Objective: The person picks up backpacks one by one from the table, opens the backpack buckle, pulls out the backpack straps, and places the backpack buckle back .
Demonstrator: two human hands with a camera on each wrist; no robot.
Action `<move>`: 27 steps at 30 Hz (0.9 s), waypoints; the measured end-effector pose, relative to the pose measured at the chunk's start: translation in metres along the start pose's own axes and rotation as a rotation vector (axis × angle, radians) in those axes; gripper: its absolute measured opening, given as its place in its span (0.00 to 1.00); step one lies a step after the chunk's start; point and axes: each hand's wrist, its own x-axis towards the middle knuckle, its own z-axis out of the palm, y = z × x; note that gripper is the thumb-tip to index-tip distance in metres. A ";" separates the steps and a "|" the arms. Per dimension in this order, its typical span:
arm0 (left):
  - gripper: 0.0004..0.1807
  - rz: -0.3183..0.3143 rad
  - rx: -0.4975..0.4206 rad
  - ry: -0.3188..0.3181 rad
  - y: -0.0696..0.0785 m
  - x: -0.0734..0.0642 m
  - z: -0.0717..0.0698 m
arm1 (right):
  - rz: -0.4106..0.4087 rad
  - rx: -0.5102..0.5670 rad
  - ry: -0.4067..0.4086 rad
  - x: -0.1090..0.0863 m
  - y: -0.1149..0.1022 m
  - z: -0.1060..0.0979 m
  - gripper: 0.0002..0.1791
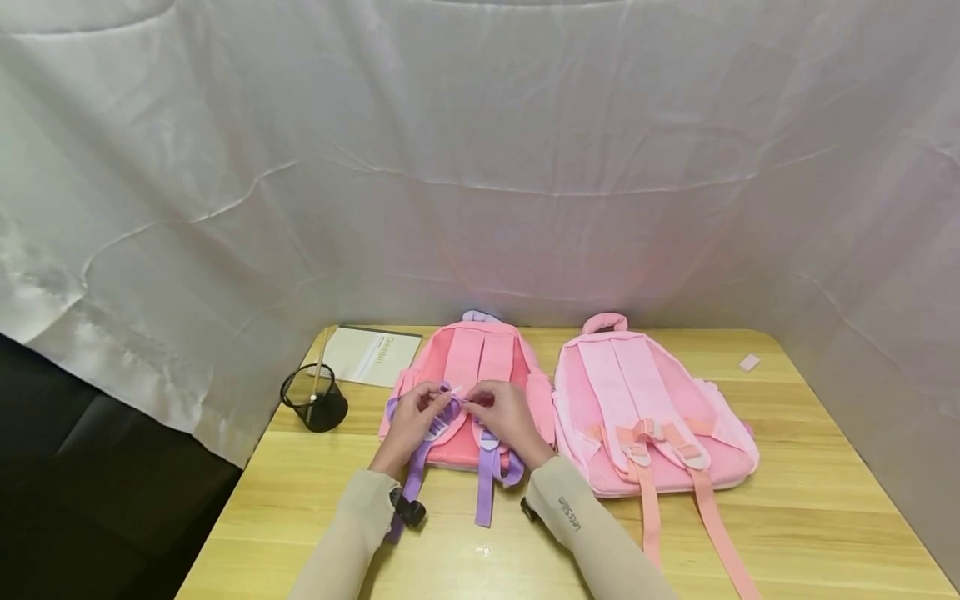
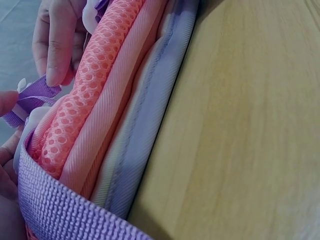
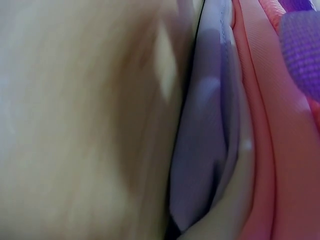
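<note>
A small pink backpack (image 1: 433,367) lies on the table with its back panel and shoulder straps facing up. My left hand (image 1: 411,421) pinches a purple webbing strap (image 2: 40,92) above the pack's left side. From the other side, the fingers of my right hand (image 1: 504,410) pinch the same webbing close by. A small white plastic piece (image 2: 21,85) shows at the webbing between the hands; its exact kind cannot be told. Loose purple strap ends (image 1: 485,492) hang over the pack's lower edge. Neither hand shows in the right wrist view, only the pack's side (image 3: 200,125) and purple webbing.
A larger light pink backpack (image 1: 588,392) with peach straps lies to the right, touching the first. At the left stand a black mesh pen cup (image 1: 326,411) holding a thin stick and, behind it, a notebook (image 1: 352,354). A small pink block (image 1: 749,362) lies far right.
</note>
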 end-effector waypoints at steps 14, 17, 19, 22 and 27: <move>0.08 0.024 0.049 0.019 -0.002 0.000 0.003 | -0.010 0.012 0.026 0.001 -0.001 0.005 0.04; 0.09 0.020 0.054 0.017 -0.003 0.000 0.002 | -0.003 0.028 0.021 0.001 -0.001 0.006 0.04; 0.09 0.024 0.055 0.014 -0.003 0.000 0.002 | -0.006 0.039 0.017 0.002 -0.001 0.006 0.04; 0.08 0.021 0.052 0.013 -0.003 0.000 0.002 | -0.002 0.081 0.008 0.001 0.000 0.004 0.04; 0.08 0.022 0.038 0.008 -0.002 0.001 0.002 | 0.025 0.198 0.008 0.001 -0.001 0.000 0.05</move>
